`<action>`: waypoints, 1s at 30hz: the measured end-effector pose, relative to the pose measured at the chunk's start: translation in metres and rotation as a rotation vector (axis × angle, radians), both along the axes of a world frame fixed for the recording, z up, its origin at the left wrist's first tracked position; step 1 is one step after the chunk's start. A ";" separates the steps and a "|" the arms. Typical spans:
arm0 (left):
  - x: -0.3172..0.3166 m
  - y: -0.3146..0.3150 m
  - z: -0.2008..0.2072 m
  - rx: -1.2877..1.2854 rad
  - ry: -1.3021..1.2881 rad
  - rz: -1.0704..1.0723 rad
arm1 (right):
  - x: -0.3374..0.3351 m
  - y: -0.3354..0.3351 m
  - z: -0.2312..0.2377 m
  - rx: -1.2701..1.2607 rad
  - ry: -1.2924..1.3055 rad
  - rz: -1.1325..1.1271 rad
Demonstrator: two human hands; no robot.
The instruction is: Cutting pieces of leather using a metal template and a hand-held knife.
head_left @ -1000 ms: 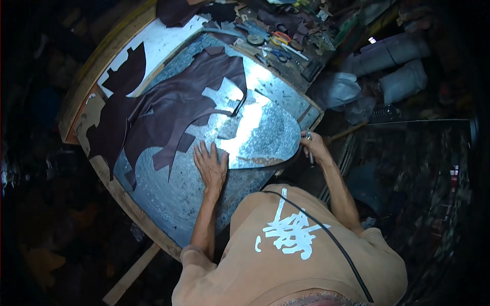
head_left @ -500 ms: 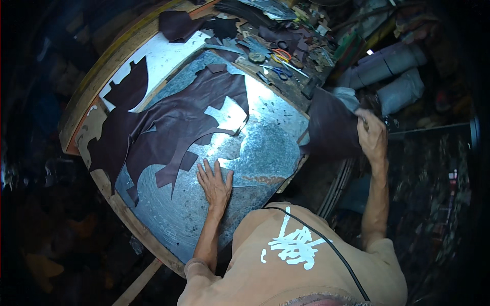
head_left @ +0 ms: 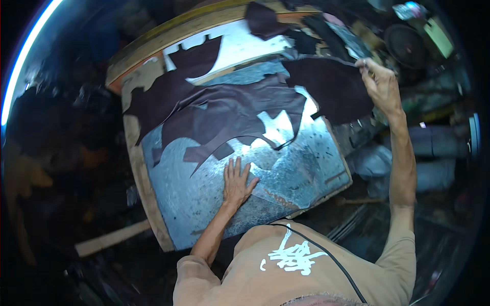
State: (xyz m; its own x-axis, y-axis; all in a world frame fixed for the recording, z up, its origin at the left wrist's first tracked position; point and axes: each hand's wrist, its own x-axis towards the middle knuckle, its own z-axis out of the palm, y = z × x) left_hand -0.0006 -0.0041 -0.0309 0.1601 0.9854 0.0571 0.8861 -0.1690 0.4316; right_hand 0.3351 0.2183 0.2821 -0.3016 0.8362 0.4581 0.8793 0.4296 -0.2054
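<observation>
My right hand (head_left: 382,87) is raised at the far right, its fingers closed on the edge of a dark brown leather piece (head_left: 334,91). This piece hangs over the worktable's right side and hides what lies beneath it. Flat on the metal tabletop (head_left: 196,204), my left hand (head_left: 238,184) has its fingers spread and holds nothing. Just beyond its fingertips lies a large dark brown leather hide (head_left: 219,115) with cut-out edges. A narrow tail of the hide and a small leather scrap (head_left: 223,151) are closest to that hand.
A wooden rim (head_left: 145,196) borders the table on the left. At the back, a white board (head_left: 236,43) carries another leather piece (head_left: 263,20). Wrapped rolls (head_left: 431,142) lie to the right. A wooden bar (head_left: 113,238) juts out at lower left.
My right hand has swung the leather piece up and forward from beside the table to over its far right part. My left hand stays flat on the tabletop. The view has turned.
</observation>
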 end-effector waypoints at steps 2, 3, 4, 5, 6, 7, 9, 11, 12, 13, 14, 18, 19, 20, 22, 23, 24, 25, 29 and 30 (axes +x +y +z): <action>0.002 0.004 0.003 -0.014 0.002 0.026 | -0.026 0.054 -0.008 0.213 0.143 0.170; 0.000 0.002 0.004 -0.030 0.003 0.016 | -0.047 0.085 -0.020 0.329 0.247 0.259; -0.001 0.003 0.005 -0.013 -0.002 0.025 | -0.068 0.109 -0.018 0.242 0.372 0.247; -0.001 0.001 0.005 -0.015 -0.001 0.044 | -0.088 0.132 -0.019 0.147 0.494 0.231; -0.002 0.001 0.005 -0.018 -0.009 0.042 | -0.106 0.162 -0.028 0.011 0.727 0.279; -0.002 0.003 0.005 -0.018 -0.017 0.039 | -0.126 0.190 -0.037 -0.132 0.957 0.326; -0.006 -0.003 0.005 -0.027 0.003 0.075 | -0.197 0.216 -0.054 -0.410 1.213 0.089; -0.002 0.002 0.007 -0.033 -0.027 0.063 | -0.246 0.256 -0.112 -0.329 1.443 0.365; -0.003 -0.001 0.008 -0.044 -0.033 0.088 | -0.282 0.252 -0.134 -0.429 1.533 0.271; -0.004 -0.004 0.008 -0.049 -0.017 0.106 | -0.317 0.246 -0.153 -0.527 1.617 0.173; -0.002 -0.003 0.008 -0.051 -0.031 0.099 | -0.338 0.252 -0.183 -0.640 1.594 0.144; 0.003 0.008 0.002 -0.039 -0.062 0.072 | -0.385 0.261 -0.295 -0.924 1.509 -0.189; 0.004 0.009 0.003 -0.047 -0.073 0.079 | -0.390 0.258 -0.309 -1.022 1.452 -0.334; 0.005 0.012 0.003 -0.059 -0.072 0.078 | -0.387 0.263 -0.318 -1.025 1.452 -0.337; 0.001 0.006 0.008 -0.081 -0.081 0.115 | -0.399 0.240 -0.332 -1.185 1.413 -0.328; -0.002 0.002 0.008 -0.084 -0.094 0.127 | -0.408 0.231 -0.335 -1.207 1.402 -0.330; -0.004 0.003 0.007 -0.085 -0.093 0.124 | -0.410 0.237 -0.333 -1.217 1.412 -0.282; -0.005 0.003 0.007 -0.082 -0.097 0.123 | -0.412 0.241 -0.331 -1.227 1.422 -0.235; -0.003 0.007 0.006 -0.070 -0.105 0.108 | -0.408 0.255 -0.329 -1.177 1.353 -0.269; -0.003 0.005 0.006 -0.068 -0.108 0.109 | -0.410 0.252 -0.329 -1.179 1.354 -0.268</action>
State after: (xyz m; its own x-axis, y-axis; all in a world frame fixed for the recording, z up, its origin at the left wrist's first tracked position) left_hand -0.0039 0.0013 -0.0251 0.0489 0.9988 0.0012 0.8452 -0.0420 0.5328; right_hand -0.0750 0.4706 -0.0467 -0.0823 0.8263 -0.5572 -0.1218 -0.5632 -0.8173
